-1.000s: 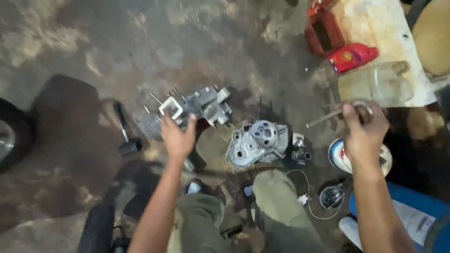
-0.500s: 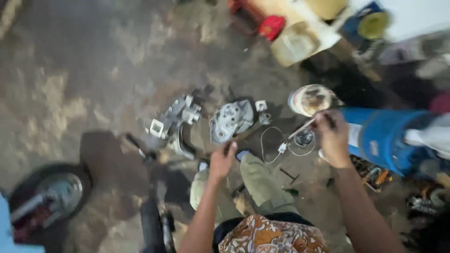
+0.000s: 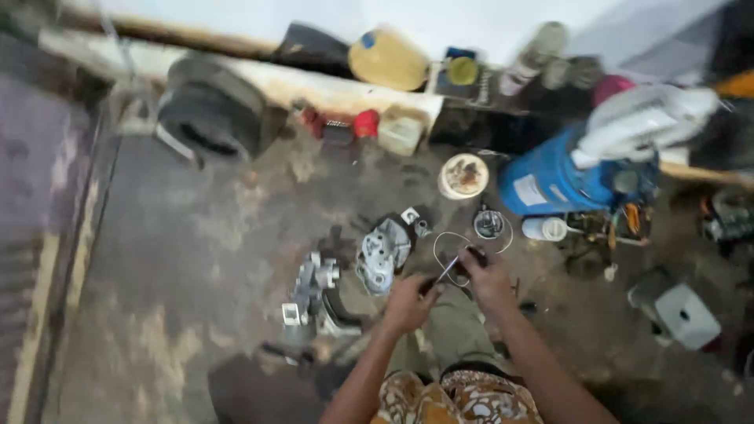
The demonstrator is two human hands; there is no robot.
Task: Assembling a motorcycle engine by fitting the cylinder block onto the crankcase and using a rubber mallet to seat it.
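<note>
**Thin rod shared between two hands, above the knee**

While the head camera tilts down over the stained concrete floor (image 3: 181,259), I log one view only.

Head view: right hand (image 3: 488,276) closed round the upper end of a thin metal rod (image 3: 446,272); fingers curled tight, no gap showing. Left hand (image 3: 408,302) sits just beside and below it, fingers bent toward the rod's lower end. I cannot tell whether they actually pinch it; blur hides the contact. The rod's long axis runs on a slant, from the right hand down toward the left. Right hand is the surer hold.

Around them: grey engine casing (image 3: 382,255) just past the left hand, finned engine block (image 3: 312,292) further left, wire loop (image 3: 452,247) beyond the rod, blue drum (image 3: 546,184) toward the far wall.
</note>
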